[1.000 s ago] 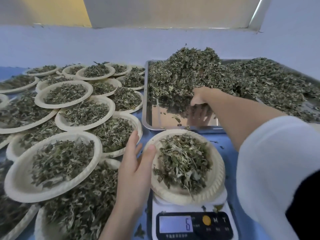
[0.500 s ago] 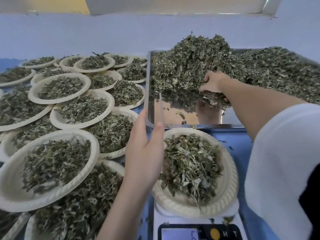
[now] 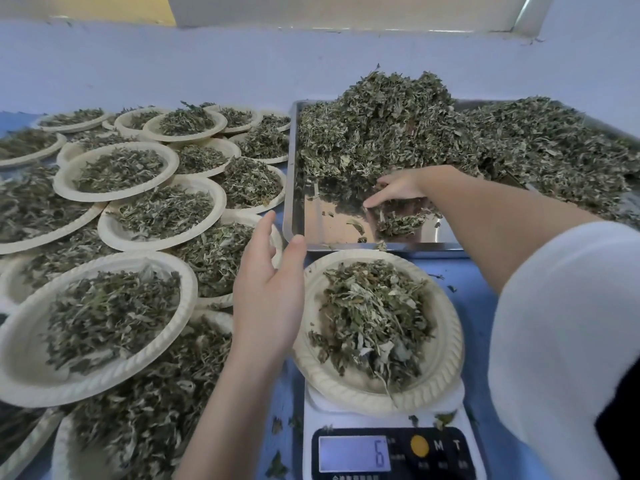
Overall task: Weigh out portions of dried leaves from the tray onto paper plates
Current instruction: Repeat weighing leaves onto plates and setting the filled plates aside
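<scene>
Here, the left hand (image 3: 268,299) is held with fingers relaxed and spread at nine o'clock of the paper plate (image 3: 446,358) on the scale (image 3: 391,452). At twelve o'clock, in the tray (image 3: 294,202), dried leaves (image 3: 401,221) are raked by the right hand (image 3: 398,188), fingers extended.

light: bright, even, soft shadows | glare: tray (image 3: 332,216) mirror-reflective | edges: wide-angle curved, slightly blurred
</scene>
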`<state>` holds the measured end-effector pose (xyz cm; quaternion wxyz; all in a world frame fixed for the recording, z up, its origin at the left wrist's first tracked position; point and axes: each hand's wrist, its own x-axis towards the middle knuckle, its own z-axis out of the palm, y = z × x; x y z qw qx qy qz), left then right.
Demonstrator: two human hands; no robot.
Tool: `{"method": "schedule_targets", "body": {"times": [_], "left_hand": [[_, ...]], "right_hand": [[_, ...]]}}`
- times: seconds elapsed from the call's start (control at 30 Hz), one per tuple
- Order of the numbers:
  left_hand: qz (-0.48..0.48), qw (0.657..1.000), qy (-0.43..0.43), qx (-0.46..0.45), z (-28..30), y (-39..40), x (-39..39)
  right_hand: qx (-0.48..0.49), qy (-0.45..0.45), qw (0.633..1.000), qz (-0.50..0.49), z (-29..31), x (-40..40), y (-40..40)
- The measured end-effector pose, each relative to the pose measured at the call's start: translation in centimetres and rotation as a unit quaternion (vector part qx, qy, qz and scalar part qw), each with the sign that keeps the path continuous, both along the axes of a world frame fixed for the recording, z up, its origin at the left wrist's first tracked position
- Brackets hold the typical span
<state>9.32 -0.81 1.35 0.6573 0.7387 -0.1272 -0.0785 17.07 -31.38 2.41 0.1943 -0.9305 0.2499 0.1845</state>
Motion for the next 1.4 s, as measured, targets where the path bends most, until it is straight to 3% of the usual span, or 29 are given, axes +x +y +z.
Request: {"method": "schedule_targets", "body": {"times": [0.17, 0.3, 0.6, 0.73, 1.07, 1.27, 1.4], "left_hand": [[0.007, 1.000, 0.001, -0.009, -0.1, 0.1, -0.3], [0.007, 1.000, 0.003, -0.017, -0.2, 0.4, -0.6], [0.023, 0.999, 0.013, -0.033, -0.3, 0.7, -0.7], [0.024, 0.999, 0.019, -0.045, -0.2, 1.0, -0.7], [0.017, 0.998, 0.033, -0.041, -0.4, 0.7, -0.5], [0.019, 0.998, 0.041, -0.032, -0.6, 0.6, -0.2], [0.017, 0.999, 0.039, -0.021, -0.6, 0.5, -0.5]], "right_hand": [[-0.044, -0.083, 0.993, 0.070, 0.3, -0.2, 2.0], [0.055, -0.027, 0.997, 0.054, 1.0, -1.5, 4.1], [-0.042, 0.054, 0.993, 0.096, 1.9, -5.7, 7.4], [-0.033, 0.059, 0.993, 0.095, 1.8, -6.3, 8.8], [-0.076, -0.156, 0.984, 0.050, 1.4, -7.8, 9.3], [-0.006, -0.353, 0.935, -0.029, 5.6, -10.5, 11.9], [-0.011, -0.312, 0.948, 0.062, 5.0, -14.3, 16.1]]}}
